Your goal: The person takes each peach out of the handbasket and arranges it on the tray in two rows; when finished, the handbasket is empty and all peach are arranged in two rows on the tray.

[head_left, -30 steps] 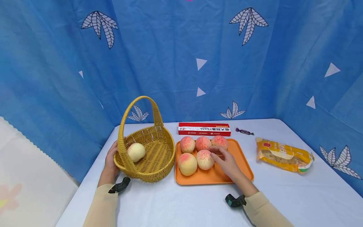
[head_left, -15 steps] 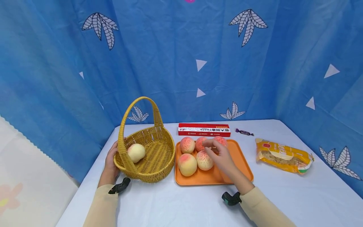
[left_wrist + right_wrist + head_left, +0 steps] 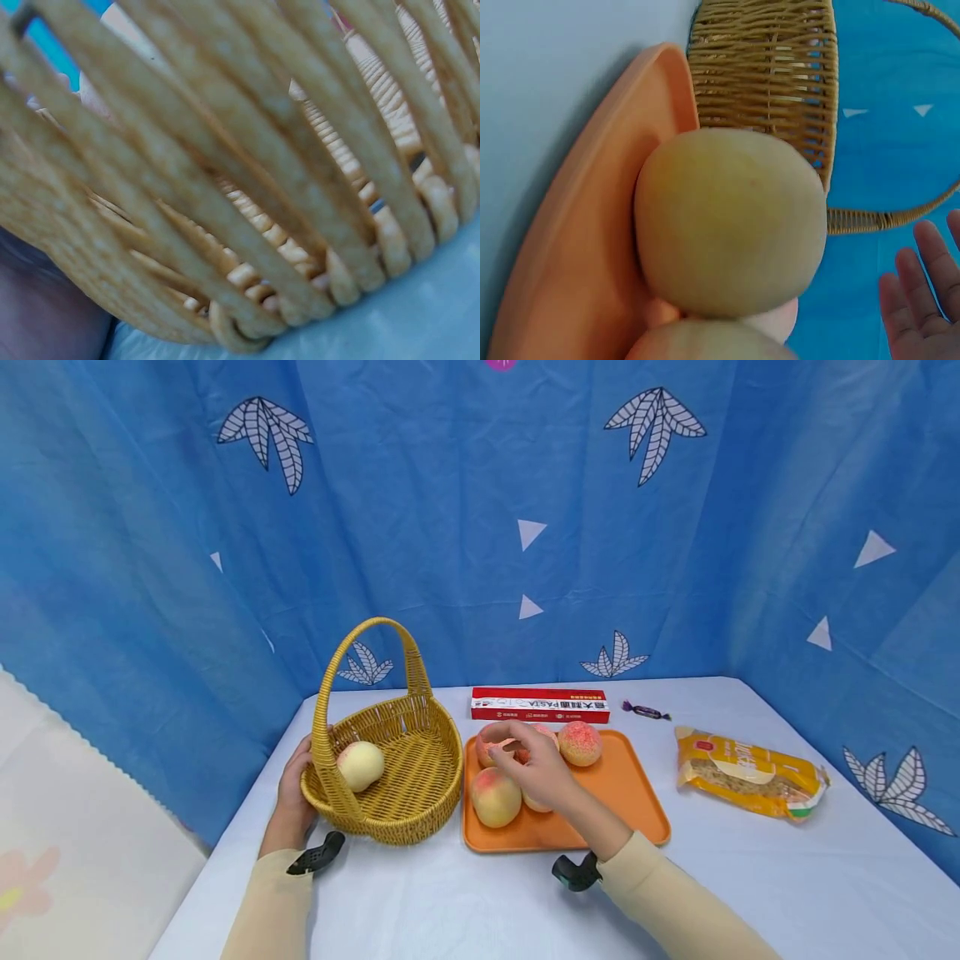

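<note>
A yellow wicker basket (image 3: 427, 812) with a tall arched handle stands on the table, one pale peach (image 3: 362, 766) inside it. My left hand (image 3: 294, 783) holds the basket's left side; in the left wrist view the basket's woven slats (image 3: 247, 172) fill most of the picture. Several peaches sit on an orange tray (image 3: 626, 806), including a front-left peach (image 3: 496, 798) and a back-right peach (image 3: 580, 743). Over them hovers my right hand (image 3: 542, 768), fingers loosely bent and nothing in them, partly covering the peaches beneath. Its straight fingers (image 3: 922, 281) show at the right wrist view's edge.
Behind the tray lies a red pasta box (image 3: 540, 704). A purple wrapped candy (image 3: 646, 710) is to its right, and an orange-yellow food bag (image 3: 750, 771) lies farther right. Blue curtain (image 3: 465, 527) encloses the back of the white table (image 3: 420, 902).
My right hand has lifted off the front-right peach and moved left across the tray, above the left peaches. The left hand and basket stay put.
</note>
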`<state>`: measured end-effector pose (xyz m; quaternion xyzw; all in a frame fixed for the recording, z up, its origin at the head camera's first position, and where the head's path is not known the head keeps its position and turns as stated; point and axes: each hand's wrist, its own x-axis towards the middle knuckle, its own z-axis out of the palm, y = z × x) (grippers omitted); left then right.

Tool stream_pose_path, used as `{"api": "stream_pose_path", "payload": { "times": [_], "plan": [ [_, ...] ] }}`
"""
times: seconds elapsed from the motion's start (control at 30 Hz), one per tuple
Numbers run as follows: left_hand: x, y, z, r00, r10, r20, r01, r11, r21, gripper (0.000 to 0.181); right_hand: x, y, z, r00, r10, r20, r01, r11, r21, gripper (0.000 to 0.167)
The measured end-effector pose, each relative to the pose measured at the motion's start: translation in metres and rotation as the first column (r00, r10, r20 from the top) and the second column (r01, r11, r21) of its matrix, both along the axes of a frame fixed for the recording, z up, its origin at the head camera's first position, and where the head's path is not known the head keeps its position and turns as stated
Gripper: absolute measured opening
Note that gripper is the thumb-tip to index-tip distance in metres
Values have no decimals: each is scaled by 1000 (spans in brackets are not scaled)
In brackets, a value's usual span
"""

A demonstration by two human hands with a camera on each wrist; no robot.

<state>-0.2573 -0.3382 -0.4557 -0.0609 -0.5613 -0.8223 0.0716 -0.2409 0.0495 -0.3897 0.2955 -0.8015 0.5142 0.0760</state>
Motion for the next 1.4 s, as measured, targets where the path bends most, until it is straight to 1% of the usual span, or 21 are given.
{"api": "stream_pose_path", "payload": {
  "times": [0.13,0.27,0.37,0.47,0.57,0.67,0.77,0.9,1.0,1.13,1.27,1.4],
  "plan": [
    [-1,-1,-1,1000,13,25,-13,1000,-14,52,-1,-16,2,999,50,11,-51,999,10,25],
    [-2,-1,-2,999,27,47,-25,999,-25,53,-2,-31,2,997,75,19,-76,997,28,30],
    [-3,-1,-2,997,35,62,-33,999,-26,53,-2,-40,0,993,106,51,-107,994,16,33],
    [-2,-1,-2,997,36,67,-35,999,-24,53,-3,-49,0,982,155,110,-153,988,-26,34],
    [-2,-1,-1,998,33,58,-32,999,-16,52,-2,-58,2,968,194,159,-188,981,-52,35],
    [-1,-1,-1,998,32,54,-32,999,-8,52,-2,-67,5,957,216,195,-208,976,-61,36],
    [-2,-2,-1,998,34,57,-33,999,-16,53,-3,-75,7,948,219,232,-212,976,-58,39],
    [-2,-2,-2,998,34,61,-32,999,-25,53,-6,-87,6,945,195,263,-195,980,-25,41],
    [-2,-2,-2,998,29,49,-28,1000,-9,52,-9,-96,4,949,180,259,-189,982,8,41],
    [-1,0,-1,1000,15,23,-15,1000,12,53,-10,-108,1,950,185,254,-201,979,39,42],
    [-2,0,-1,1000,15,27,-15,1000,9,53,-10,-120,0,950,189,248,-211,975,65,41],
    [-3,-1,-2,999,22,43,-23,1000,13,52,-10,-131,0,956,173,239,-209,969,133,46]
  ]
}}
